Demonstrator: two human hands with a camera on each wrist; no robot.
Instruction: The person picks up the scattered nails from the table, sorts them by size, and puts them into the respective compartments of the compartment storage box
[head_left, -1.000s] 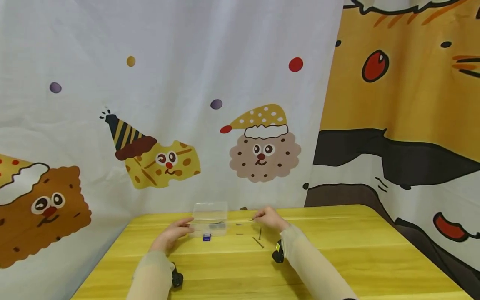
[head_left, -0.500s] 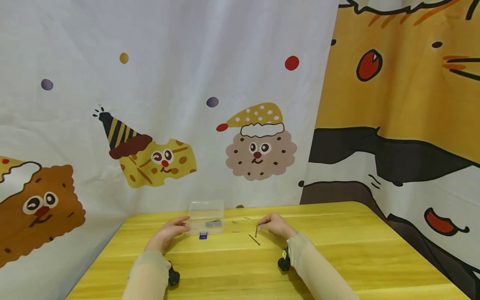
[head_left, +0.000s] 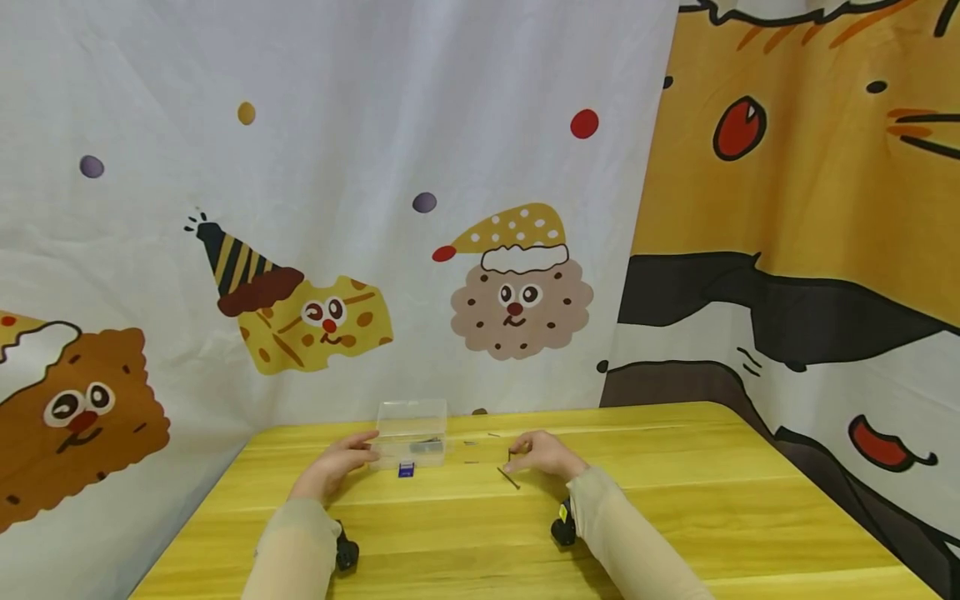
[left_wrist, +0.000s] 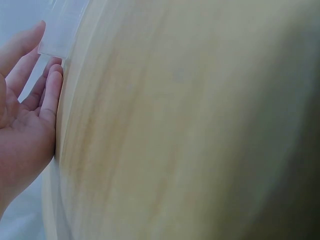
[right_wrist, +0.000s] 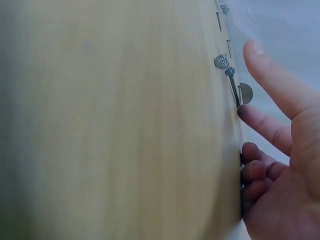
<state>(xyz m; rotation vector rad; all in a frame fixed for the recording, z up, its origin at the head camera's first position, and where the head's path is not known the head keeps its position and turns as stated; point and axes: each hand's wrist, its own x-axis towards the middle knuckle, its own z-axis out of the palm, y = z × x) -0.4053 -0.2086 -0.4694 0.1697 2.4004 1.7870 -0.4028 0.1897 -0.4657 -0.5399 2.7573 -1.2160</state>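
Observation:
In the head view, my left hand [head_left: 341, 462] rests at the left side of a clear plastic box [head_left: 412, 419] whose lid stands raised. The left wrist view shows its fingers [left_wrist: 50, 95] and thumb lying loosely about a corner of the box [left_wrist: 57, 40]. My right hand [head_left: 547, 454] is by two longer nails; one nail [head_left: 508, 477] lies slanted on the table. In the right wrist view, the index fingertip touches the tip of a nail [right_wrist: 233, 87], while the thumb [right_wrist: 270, 75] stands apart from it.
Shorter nails [head_left: 471, 462] lie between box and right hand, one more nail [head_left: 493, 434] farther back. A small blue piece [head_left: 406, 470] lies at the box's front. Grey metal bits show inside the box. Behind the wooden table [head_left: 450, 550] hangs a printed curtain [head_left: 360, 125].
My right hand has left a small nail at the back and come nearer, down to the longer nails. The left hand has stayed at the box. The head view has shifted slightly.

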